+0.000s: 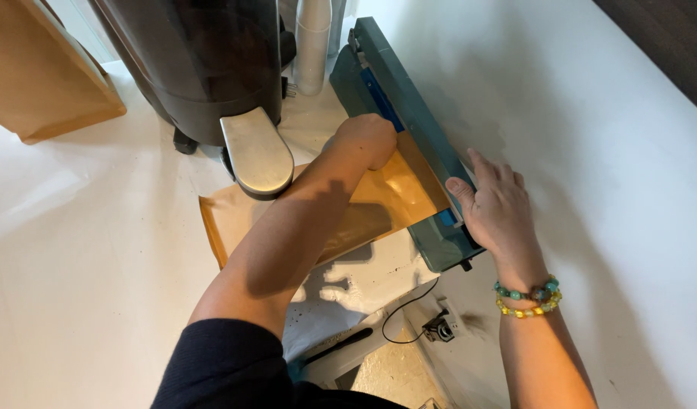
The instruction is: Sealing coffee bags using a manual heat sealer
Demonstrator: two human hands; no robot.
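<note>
A teal heat sealer (409, 98) lies on the white table, its long arm pointing away from me. A flat gold-brown pouch (394, 197) lies with one end under the sealer's arm. My left hand (367, 140) is closed in a fist and rests on the pouch, right against the sealer bar. My right hand (496, 208) lies flat with fingers apart on the near end of the sealer arm. Two bead bracelets (529, 297) circle my right wrist.
A big dark machine (204, 68) with a metal foot plate (256, 151) stands just left of the pouch. A brown paper bag (38, 76) sits at the far left. A black cable and plug (439, 327) lie by the table's near edge.
</note>
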